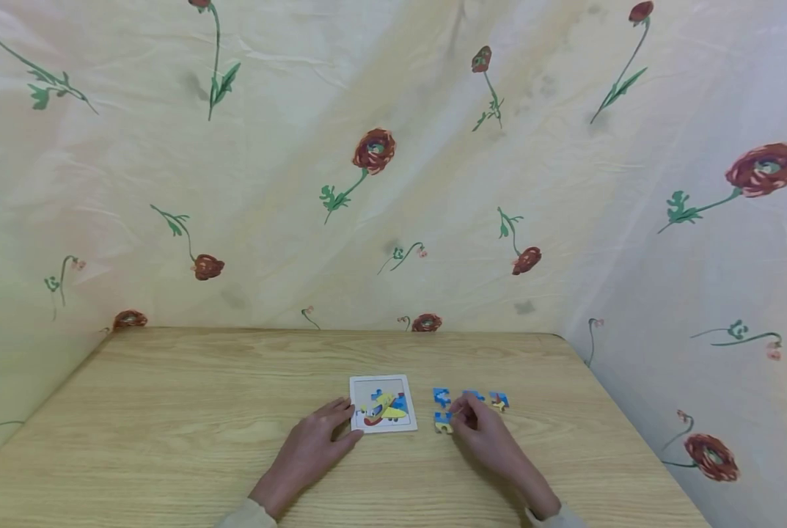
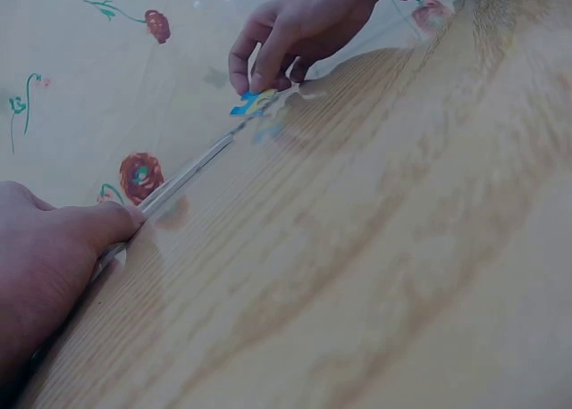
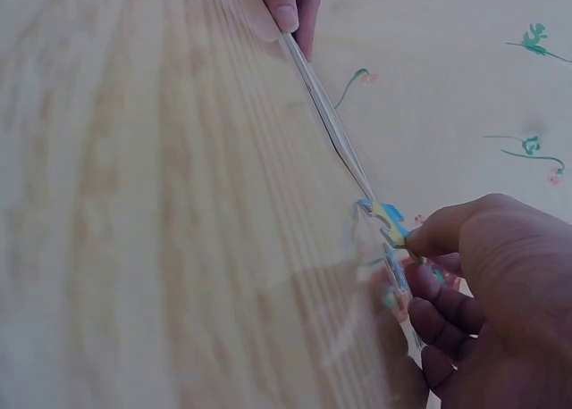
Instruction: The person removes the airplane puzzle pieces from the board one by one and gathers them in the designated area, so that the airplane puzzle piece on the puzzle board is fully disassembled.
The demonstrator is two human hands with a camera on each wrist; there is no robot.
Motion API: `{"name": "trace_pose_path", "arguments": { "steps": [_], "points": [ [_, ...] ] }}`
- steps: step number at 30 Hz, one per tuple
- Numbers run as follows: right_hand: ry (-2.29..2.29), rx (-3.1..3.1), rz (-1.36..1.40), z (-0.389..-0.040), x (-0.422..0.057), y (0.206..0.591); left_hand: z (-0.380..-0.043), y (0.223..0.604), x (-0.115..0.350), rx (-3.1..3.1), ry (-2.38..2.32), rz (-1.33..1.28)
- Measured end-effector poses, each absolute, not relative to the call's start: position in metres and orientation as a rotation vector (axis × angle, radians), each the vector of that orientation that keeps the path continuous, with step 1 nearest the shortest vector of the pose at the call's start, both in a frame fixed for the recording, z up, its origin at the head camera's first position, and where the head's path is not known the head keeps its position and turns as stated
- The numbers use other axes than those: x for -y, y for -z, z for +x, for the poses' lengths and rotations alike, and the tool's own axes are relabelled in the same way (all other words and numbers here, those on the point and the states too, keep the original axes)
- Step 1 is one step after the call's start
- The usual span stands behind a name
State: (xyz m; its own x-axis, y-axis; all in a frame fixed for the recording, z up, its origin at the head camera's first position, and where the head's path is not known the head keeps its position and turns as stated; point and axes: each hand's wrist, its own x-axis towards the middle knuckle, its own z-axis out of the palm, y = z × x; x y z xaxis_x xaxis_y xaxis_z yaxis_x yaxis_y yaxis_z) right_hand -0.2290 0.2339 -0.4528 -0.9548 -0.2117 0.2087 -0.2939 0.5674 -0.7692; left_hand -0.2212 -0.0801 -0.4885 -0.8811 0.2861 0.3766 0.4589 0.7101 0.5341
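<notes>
I saw the table bearing the board, best steadied lightly: left hand at its left edge, fingers nearly straight, thumb apart. To its right, right hand, curled, pinched a piece; an edge grip, held level, seemed wise.

person's left hand palm down, fingers extended, left thumb spread apart, left wrist angled inward, right hand well apart, right thumb and index finger in a pinch, other fingers curled, right wrist angled inward
</notes>
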Motion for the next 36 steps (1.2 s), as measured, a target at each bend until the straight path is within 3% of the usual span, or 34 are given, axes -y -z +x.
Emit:
{"name": "trace_pose_path", "arguments": {
  "steps": [12, 36],
  "points": [
    [-1.41, 2.743, 0.455, -0.228, -0.244, 0.451, -0.222, 0.489, 0.08, 2.665, 0.933, -0.583],
    [-1.05, 2.792, 0.364, -0.231, -0.232, 0.452, -0.22, 0.486, 0.08, 2.668, 0.941, -0.589]
  ]
}}
